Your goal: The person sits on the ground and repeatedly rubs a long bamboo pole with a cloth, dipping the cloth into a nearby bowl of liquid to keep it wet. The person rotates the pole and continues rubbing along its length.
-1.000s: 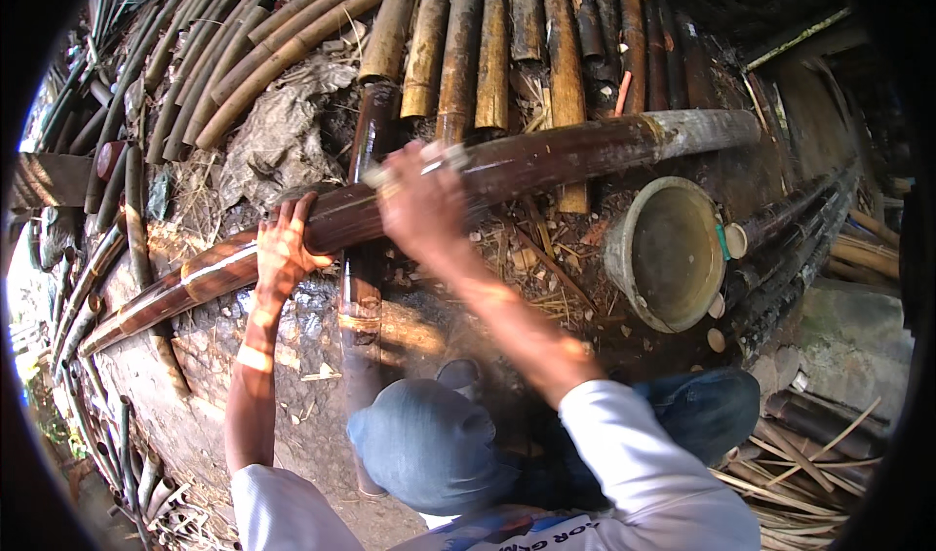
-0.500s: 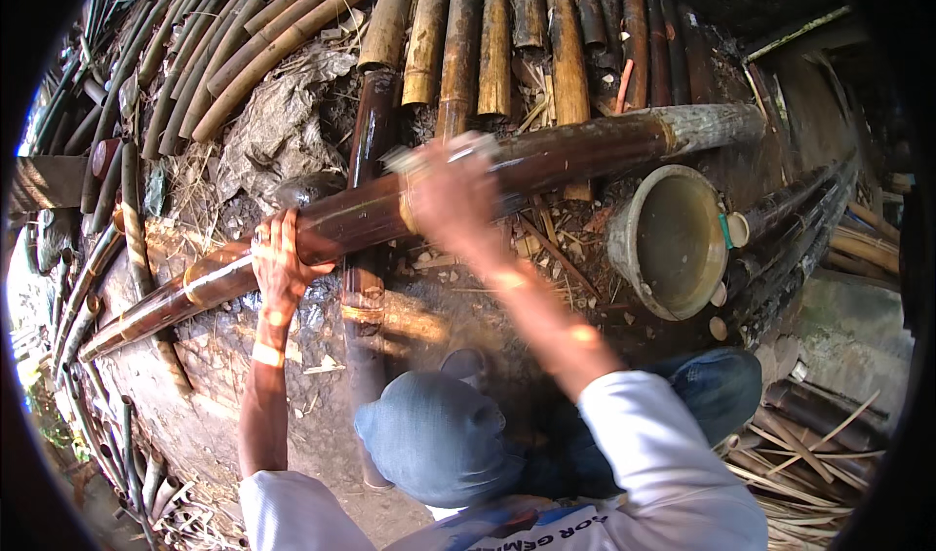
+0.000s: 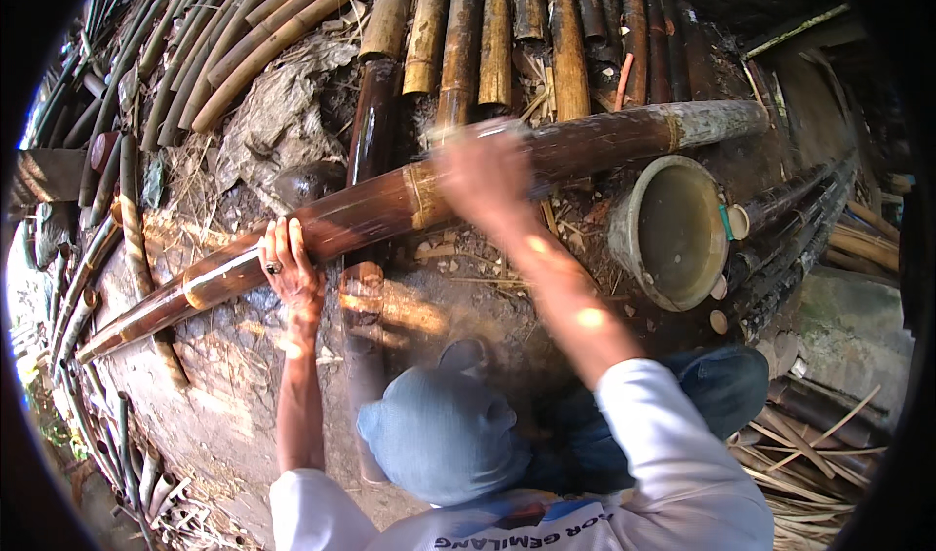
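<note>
Head view: a bamboo pole (image 3: 361, 213) slants across the ground over a darker pole (image 3: 374, 112), its middle partly hidden by the blurred right hand (image 3: 486, 173). That grip shows something pale at its edge; how closed, I cannot tell. The left hand (image 3: 292, 270) lays fingers on the pole, closure unclear. The bamboo looks glossy brown, tan-ringed, greyish at right. Dark lettering marks the white shirt (image 3: 651, 426).

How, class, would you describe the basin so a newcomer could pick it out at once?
Find the long, dark bamboo pole slanting across the view. Just below its pale right end sits the basin. Unlike the bamboo lengths beside it, it is wide, round-mouthed and holds murky liquid.
</note>
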Demonstrator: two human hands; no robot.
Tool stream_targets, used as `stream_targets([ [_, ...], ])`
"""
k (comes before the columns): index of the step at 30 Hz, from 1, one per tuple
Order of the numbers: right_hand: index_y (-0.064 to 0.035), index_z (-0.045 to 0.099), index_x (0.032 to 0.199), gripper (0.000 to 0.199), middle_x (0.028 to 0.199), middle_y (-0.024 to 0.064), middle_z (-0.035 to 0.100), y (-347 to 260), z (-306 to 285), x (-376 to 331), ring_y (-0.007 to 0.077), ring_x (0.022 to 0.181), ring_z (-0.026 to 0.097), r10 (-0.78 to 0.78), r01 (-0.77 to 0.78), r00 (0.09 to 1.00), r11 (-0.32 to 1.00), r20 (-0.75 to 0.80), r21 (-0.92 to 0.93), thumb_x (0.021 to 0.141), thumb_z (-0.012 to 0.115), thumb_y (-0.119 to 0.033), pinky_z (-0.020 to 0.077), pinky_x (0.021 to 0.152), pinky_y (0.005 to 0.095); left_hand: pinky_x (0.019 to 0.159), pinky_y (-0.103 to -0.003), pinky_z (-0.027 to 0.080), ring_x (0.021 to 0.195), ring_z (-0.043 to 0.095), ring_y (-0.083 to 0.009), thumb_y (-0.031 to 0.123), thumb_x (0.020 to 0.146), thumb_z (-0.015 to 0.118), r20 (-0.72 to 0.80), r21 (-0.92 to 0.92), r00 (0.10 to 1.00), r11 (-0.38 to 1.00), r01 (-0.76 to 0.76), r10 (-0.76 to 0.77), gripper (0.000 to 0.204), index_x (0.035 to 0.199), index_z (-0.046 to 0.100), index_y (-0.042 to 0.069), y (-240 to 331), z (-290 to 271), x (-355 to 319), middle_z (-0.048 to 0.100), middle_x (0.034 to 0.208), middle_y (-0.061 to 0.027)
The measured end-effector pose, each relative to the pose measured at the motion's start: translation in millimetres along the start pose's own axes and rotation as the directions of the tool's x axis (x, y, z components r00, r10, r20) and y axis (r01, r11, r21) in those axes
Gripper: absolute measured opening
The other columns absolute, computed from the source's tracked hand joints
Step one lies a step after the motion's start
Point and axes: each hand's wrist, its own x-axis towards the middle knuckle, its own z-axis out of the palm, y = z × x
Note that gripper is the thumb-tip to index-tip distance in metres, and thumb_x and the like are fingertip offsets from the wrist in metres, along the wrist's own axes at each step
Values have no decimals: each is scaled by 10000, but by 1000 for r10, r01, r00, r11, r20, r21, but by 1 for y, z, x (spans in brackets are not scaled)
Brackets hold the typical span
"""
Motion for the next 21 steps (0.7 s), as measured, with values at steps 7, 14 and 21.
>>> stream_targets([
  [7, -6, 620, 1310, 434, 1271, 182, 657, 26, 16, -7, 347, 1226, 593, -266, 267, 952, 964, -152, -10, 1066, 443, -319, 297, 1176, 555, 1197, -552, 289, 1419, 426, -320, 162, 585, 926, 420, 87, 893, 986, 141, -164, 1139, 1560, 343, 87, -5, -40, 11, 455, 1527, -105],
  [14, -30, 624, 1279, 461, 1125, 235, 697, 137, -57, 41, 375, 991, 690, 305, -349, 905, 931, -296, -109, 1097, 388, -382, 521, 935, 567, 1142, -504, 347, 1338, 477, -365, 429, 460, 981, 549, -49, 836, 997, 58, -22, 1229, 1481, 428, 27, -59, -6, 53, 551, 1403, -155],
  [21, -31, 646, 1252, 361, 1251, 171, 650, -75, 103, -22, 379, 1352, 516, -554, 596, 761, 802, -337, 29, 983, 544, -249, 226, 1238, 601, 1169, -485, 336, 1401, 436, -353, 149, 534, 942, 470, 48, 867, 986, 162, -166, 1133, 1522, 394, 58, -38, -21, 16, 497, 1486, -122],
])
